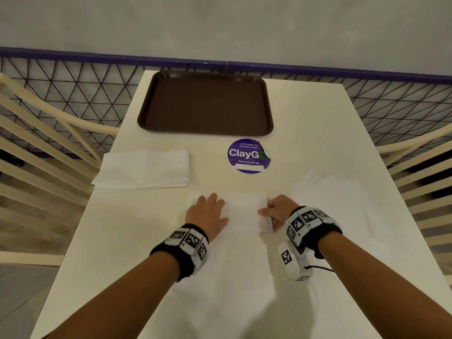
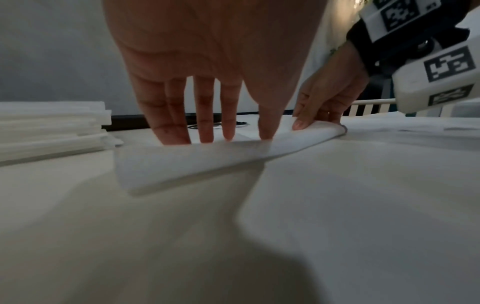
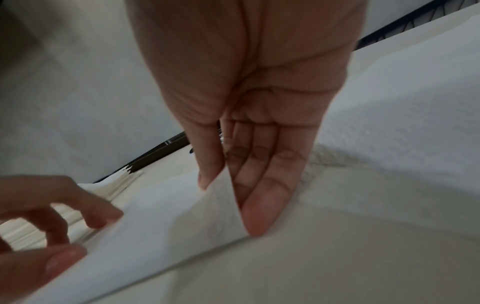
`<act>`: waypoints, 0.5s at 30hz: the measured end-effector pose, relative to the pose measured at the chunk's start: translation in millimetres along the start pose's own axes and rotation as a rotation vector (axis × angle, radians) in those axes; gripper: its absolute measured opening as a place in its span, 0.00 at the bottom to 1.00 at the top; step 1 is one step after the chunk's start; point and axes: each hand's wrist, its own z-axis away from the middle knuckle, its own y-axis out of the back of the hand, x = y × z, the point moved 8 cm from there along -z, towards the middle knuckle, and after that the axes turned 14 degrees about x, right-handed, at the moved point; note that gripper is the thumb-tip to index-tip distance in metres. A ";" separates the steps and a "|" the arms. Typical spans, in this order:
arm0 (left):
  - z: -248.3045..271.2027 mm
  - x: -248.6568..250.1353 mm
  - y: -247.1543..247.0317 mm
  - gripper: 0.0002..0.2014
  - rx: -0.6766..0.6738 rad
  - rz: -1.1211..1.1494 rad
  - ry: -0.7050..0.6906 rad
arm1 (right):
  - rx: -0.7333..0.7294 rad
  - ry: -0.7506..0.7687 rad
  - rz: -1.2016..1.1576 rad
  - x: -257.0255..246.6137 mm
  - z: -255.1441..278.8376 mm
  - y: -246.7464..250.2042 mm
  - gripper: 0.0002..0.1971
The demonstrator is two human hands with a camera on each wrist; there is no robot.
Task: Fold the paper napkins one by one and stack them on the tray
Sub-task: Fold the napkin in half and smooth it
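A white paper napkin (image 1: 244, 211) lies folded on the table in front of me. My left hand (image 1: 208, 211) presses flat on its left part, fingers straight (image 2: 205, 123). My right hand (image 1: 274, 211) pinches the napkin's right edge between thumb and fingers (image 3: 207, 179), lifting that edge (image 2: 324, 127) slightly. A stack of white napkins (image 1: 144, 170) sits at the left. The brown tray (image 1: 205, 104) stands bare at the far end of the table. More unfolded white napkins (image 1: 327, 192) lie to the right.
A round purple sticker (image 1: 248, 155) is on the cream table (image 1: 122, 241) between tray and napkin. Cream chairs (image 1: 36, 143) stand on both sides. A black mesh fence (image 1: 85, 77) runs behind the table.
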 end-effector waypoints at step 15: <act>13.4 -4.0 -11.0 0.32 0.051 -0.061 -0.029 | 0.264 0.660 0.559 -41.4 104.1 -79.4 0.26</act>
